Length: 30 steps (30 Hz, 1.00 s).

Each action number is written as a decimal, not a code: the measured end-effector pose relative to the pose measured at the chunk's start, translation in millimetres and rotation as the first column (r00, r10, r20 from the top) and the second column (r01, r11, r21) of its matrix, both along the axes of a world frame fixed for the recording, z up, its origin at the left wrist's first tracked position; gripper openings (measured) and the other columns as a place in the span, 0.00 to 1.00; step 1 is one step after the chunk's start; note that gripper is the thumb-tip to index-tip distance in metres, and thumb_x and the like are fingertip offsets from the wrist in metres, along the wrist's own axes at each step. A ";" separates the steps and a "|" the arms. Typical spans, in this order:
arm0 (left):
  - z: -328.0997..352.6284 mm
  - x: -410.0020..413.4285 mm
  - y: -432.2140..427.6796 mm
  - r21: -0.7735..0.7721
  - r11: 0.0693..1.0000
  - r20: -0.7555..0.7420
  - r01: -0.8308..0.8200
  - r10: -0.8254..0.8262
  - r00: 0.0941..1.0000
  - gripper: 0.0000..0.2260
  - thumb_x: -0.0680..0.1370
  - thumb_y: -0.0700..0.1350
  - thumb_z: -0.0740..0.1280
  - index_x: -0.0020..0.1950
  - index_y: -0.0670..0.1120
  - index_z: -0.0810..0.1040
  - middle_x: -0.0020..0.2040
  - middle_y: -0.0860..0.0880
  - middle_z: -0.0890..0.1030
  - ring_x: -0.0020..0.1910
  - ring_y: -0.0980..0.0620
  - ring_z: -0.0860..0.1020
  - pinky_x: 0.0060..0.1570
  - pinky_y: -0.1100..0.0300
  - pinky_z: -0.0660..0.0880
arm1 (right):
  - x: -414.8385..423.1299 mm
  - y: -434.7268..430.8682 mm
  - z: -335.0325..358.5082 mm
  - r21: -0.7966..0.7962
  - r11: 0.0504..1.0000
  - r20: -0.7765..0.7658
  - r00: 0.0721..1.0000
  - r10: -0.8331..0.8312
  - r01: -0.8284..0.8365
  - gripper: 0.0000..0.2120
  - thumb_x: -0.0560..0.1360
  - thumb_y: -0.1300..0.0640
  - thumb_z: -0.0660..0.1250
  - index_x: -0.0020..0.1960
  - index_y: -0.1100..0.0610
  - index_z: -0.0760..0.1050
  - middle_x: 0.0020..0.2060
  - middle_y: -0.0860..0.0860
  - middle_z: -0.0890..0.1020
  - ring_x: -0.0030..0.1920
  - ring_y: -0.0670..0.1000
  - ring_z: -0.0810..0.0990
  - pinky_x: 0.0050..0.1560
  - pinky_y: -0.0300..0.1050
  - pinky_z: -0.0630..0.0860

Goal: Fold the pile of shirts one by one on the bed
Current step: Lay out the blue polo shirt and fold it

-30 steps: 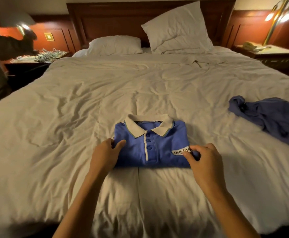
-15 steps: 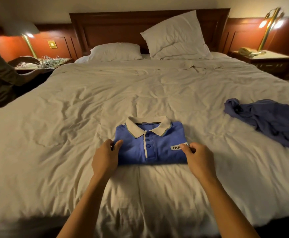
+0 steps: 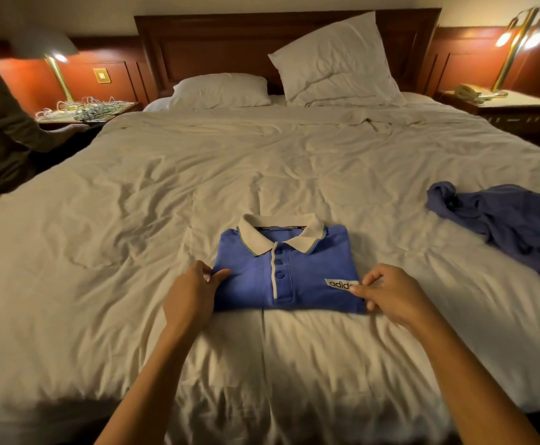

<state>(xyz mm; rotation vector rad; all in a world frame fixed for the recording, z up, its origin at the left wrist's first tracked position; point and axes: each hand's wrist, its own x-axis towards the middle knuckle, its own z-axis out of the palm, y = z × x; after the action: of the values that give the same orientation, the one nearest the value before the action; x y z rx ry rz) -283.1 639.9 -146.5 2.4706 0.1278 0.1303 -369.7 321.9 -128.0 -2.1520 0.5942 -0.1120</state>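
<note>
On the bed's near half: left hand (image 3: pixel 194 293) and right hand (image 3: pixel 390 293) each pinch a side edge of the folded blue polo (image 3: pixel 307 268). Collar points to the headboard (image 3: pixel 217 40), long axis left-right. Rumpled white duvet (image 3: pixel 133 220); crumpled blue shirt (image 3: pixel 512 226) to the right; pillows (image 3: pixel 336 62) and lit lamps (image 3: pixel 516 43) beyond.

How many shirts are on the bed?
2: a folded blue polo at centre, and a crumpled purple shirt at the right, partly out of frame; more may be hidden.
</note>
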 end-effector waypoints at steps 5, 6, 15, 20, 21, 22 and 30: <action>20.8 11.6 -19.2 0.113 0.993 0.130 0.016 -0.030 0.991 0.22 0.80 0.62 0.61 0.64 0.48 0.73 0.62 0.44 0.77 0.60 0.41 0.74 0.53 0.49 0.72 | 11.7 8.4 27.3 -0.150 0.989 0.211 0.977 0.015 0.017 0.12 0.76 0.51 0.71 0.57 0.56 0.79 0.49 0.54 0.84 0.49 0.55 0.81 0.50 0.46 0.73; 26.1 16.4 -30.0 0.087 0.993 0.171 0.081 -0.095 0.981 0.22 0.80 0.61 0.61 0.66 0.48 0.74 0.65 0.45 0.75 0.63 0.42 0.73 0.58 0.48 0.71 | 22.2 16.4 29.6 -0.147 0.989 0.242 0.968 0.062 -0.027 0.14 0.78 0.50 0.68 0.59 0.57 0.79 0.53 0.54 0.84 0.54 0.56 0.81 0.54 0.47 0.73; -29.7 66.6 -53.4 0.071 0.924 -0.243 0.376 -0.349 0.905 0.35 0.82 0.65 0.47 0.81 0.50 0.37 0.82 0.49 0.38 0.80 0.51 0.40 0.78 0.46 0.41 | 105.6 43.3 -33.7 -0.174 0.946 -0.212 0.948 0.236 -0.275 0.29 0.84 0.41 0.50 0.79 0.56 0.57 0.77 0.59 0.59 0.78 0.61 0.55 0.75 0.56 0.57; -31.2 71.1 -48.2 0.027 0.915 -0.069 0.403 -0.401 0.914 0.26 0.85 0.58 0.48 0.82 0.55 0.47 0.82 0.50 0.46 0.81 0.52 0.43 0.77 0.49 0.45 | 122.8 38.3 -29.4 -0.319 0.948 0.249 0.965 0.076 0.008 0.12 0.82 0.48 0.61 0.63 0.46 0.77 0.65 0.50 0.71 0.66 0.58 0.68 0.61 0.54 0.64; -32.2 72.2 -46.7 0.017 0.909 -0.042 0.417 -0.416 0.908 0.26 0.84 0.59 0.47 0.81 0.56 0.49 0.83 0.50 0.48 0.81 0.53 0.43 0.77 0.49 0.46 | 129.6 34.6 -31.1 -0.349 0.936 0.252 0.957 0.147 -0.052 0.11 0.82 0.49 0.62 0.61 0.44 0.78 0.67 0.47 0.70 0.67 0.55 0.66 0.62 0.53 0.61; -33.7 74.2 -44.5 -0.006 0.908 -0.018 0.420 -0.420 0.908 0.25 0.84 0.59 0.47 0.81 0.57 0.51 0.82 0.49 0.50 0.81 0.53 0.45 0.77 0.50 0.47 | 136.2 30.7 -31.4 -0.377 0.918 0.236 0.944 0.229 -0.128 0.10 0.81 0.49 0.64 0.59 0.41 0.80 0.69 0.44 0.69 0.69 0.53 0.63 0.64 0.52 0.57; -35.7 88.7 -39.9 -0.183 0.901 0.061 0.393 -0.388 0.919 0.20 0.85 0.55 0.54 0.77 0.59 0.64 0.80 0.45 0.56 0.80 0.51 0.54 0.77 0.55 0.52 | 169.8 7.0 -8.0 -0.429 0.710 -0.022 0.793 0.609 -0.558 0.06 0.74 0.43 0.71 0.39 0.37 0.79 0.62 0.32 0.71 0.69 0.41 0.57 0.55 0.44 0.51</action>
<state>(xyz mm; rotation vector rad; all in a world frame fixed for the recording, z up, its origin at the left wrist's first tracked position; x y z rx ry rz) -194.3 600.0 -182.2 2.2495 -0.3518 -0.0270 -199.9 328.9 -136.0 -2.6257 -0.2433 -0.0168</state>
